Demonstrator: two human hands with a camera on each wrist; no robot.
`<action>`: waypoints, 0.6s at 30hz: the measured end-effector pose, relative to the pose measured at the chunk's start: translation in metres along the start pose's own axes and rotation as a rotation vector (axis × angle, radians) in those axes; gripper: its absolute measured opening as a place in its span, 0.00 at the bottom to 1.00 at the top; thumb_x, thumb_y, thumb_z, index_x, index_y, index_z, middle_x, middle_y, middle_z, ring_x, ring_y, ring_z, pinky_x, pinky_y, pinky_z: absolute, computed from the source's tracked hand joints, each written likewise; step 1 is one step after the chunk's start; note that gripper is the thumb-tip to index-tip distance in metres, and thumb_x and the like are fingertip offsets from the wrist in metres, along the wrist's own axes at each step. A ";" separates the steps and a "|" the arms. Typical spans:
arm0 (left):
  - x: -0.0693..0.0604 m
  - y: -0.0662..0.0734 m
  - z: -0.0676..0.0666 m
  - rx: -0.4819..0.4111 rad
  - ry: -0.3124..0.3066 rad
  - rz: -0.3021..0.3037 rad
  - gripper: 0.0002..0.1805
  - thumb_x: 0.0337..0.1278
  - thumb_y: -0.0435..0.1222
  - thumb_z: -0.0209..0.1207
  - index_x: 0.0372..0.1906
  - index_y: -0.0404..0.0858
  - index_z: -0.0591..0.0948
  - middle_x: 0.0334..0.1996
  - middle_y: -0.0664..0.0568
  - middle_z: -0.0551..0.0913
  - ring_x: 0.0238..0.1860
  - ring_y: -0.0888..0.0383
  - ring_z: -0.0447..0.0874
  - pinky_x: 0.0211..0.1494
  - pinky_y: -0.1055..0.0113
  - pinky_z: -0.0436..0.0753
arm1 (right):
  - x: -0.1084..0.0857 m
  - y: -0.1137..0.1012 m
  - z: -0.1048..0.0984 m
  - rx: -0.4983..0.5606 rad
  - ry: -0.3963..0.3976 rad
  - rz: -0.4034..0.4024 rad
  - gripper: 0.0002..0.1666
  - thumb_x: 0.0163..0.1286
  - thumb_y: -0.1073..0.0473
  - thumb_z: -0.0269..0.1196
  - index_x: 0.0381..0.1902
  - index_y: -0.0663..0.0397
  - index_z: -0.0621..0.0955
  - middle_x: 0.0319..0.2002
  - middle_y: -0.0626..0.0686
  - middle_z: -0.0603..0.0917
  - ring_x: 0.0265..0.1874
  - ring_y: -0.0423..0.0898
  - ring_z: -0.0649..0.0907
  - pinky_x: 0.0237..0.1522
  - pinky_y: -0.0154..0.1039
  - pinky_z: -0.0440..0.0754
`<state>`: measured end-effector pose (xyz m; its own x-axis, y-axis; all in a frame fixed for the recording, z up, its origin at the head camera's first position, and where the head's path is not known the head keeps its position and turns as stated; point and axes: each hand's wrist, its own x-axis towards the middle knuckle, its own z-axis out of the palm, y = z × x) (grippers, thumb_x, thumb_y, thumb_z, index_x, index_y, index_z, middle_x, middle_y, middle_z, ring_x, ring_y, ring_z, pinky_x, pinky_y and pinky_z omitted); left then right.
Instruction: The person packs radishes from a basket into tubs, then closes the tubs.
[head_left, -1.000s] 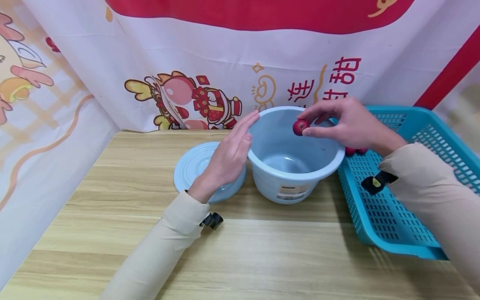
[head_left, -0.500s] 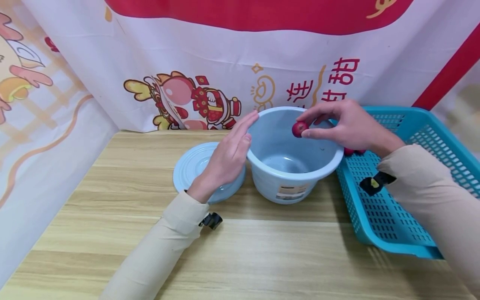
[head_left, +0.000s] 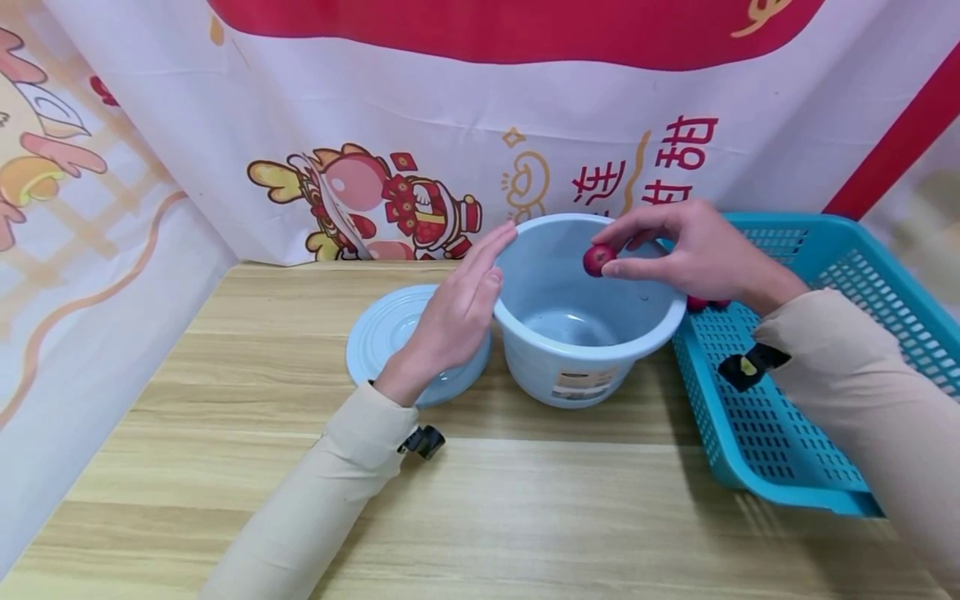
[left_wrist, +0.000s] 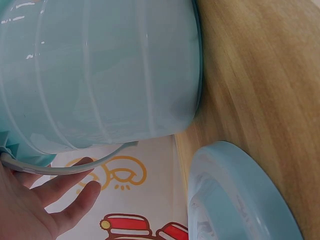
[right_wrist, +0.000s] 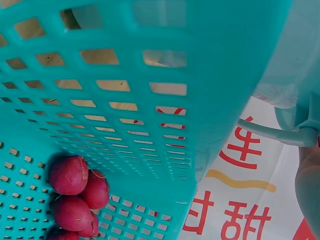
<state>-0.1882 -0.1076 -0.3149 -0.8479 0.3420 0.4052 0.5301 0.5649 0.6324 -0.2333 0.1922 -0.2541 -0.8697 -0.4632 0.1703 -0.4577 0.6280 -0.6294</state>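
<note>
Red radish [head_left: 597, 260]; pale-blue bucket [head_left: 562, 292]

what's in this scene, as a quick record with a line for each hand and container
left hand: fingers extended at the left side of the bucket
right hand: pinches a red radish over the bucket's opening
bucket: light blue, upright, uncovered
lid: light blue, on the table, left of the bucket
basket: teal, right of the bucket, holding more radishes

A round red radish [head_left: 597, 260] is held over the upright blue bucket [head_left: 555, 287].
</note>
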 end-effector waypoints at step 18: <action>0.001 0.000 -0.001 0.010 0.000 -0.003 0.32 0.83 0.42 0.35 0.85 0.42 0.60 0.87 0.54 0.56 0.87 0.58 0.54 0.88 0.54 0.60 | 0.001 -0.001 0.000 0.012 -0.010 0.028 0.30 0.61 0.54 0.80 0.62 0.41 0.87 0.60 0.53 0.87 0.54 0.52 0.81 0.36 0.31 0.87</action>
<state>-0.1887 -0.1080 -0.3142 -0.8496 0.3397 0.4034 0.5271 0.5736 0.6270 -0.2335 0.1914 -0.2536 -0.8805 -0.4514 0.1450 -0.4306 0.6332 -0.6432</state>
